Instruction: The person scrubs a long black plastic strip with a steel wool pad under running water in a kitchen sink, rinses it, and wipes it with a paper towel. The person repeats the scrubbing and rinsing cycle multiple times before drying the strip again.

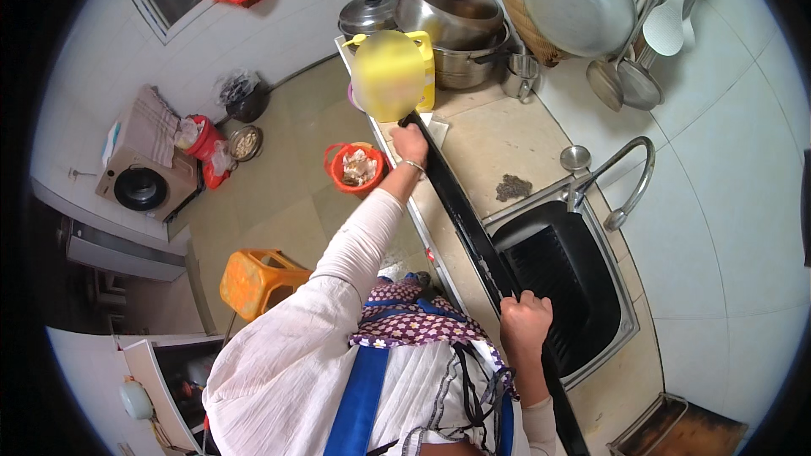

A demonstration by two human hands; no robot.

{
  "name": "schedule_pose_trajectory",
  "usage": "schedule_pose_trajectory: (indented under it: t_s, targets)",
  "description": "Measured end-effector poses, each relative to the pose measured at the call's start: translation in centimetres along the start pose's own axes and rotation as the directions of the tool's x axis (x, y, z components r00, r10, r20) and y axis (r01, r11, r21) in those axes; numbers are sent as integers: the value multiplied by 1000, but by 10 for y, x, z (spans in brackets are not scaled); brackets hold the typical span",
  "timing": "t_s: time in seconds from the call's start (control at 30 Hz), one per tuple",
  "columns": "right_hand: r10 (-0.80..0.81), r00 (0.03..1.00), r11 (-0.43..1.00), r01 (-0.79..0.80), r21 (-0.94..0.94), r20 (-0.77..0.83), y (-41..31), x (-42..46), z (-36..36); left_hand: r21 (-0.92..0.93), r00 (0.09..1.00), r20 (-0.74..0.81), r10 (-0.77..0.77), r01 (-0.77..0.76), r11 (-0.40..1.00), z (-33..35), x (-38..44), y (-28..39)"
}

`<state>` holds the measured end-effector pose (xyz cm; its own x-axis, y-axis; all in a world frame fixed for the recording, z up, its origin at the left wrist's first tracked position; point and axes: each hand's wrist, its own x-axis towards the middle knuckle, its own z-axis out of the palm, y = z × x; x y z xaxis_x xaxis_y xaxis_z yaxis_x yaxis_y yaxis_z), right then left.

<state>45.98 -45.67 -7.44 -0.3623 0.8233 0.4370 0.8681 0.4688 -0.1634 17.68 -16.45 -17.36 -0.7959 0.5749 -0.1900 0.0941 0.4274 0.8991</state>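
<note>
A long, narrow black panel (457, 206) runs along the front of the tiled counter and across the near side of the sink. Near its far end, my left hand (412, 143), with a bracelet at the wrist, closes around it. Further down, beside the sink, my right hand (527, 315) grips the same panel with curled fingers. The steel-rimmed sink (627, 304) holds a black ridged tray or pan (564, 266). Its curved faucet (647, 158) rises at the wall side. A dark scouring pad (514, 187) lies on the counter behind the sink.
A yellow jug (428, 69), partly blurred, stands past my left hand, before steel pots (450, 19). A wok (580, 3) and ladles hang on the wall. On the floor are a red bucket (358, 168) with refuse and an orange stool (250, 285).
</note>
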Motion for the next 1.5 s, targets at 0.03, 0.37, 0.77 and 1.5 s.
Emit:
schedule_pose_trajectory:
  t_s: [0.03, 0.37, 0.77, 1.5]
  targets:
    - [9, 1000, 1000, -9, -7, -4, 1, 0, 6, 21, 1000, 15, -18, 18, 1000, 3, -19, -2]
    - [58, 976, 978, -14, -206, 210, 0, 6, 2, -49, 914, 113, 390, -387, 921, -8, -27, -32]
    - [-6, 978, 979, 48, -198, 208, -8, -3, -6, 210, 968, -26, 249, -238, 948, -25, 14, -8]
    - [-83, 992, 986, 95, -137, 92, -3, -11, 16, 15, 990, -91, -110, 112, 994, -28, 32, -39]
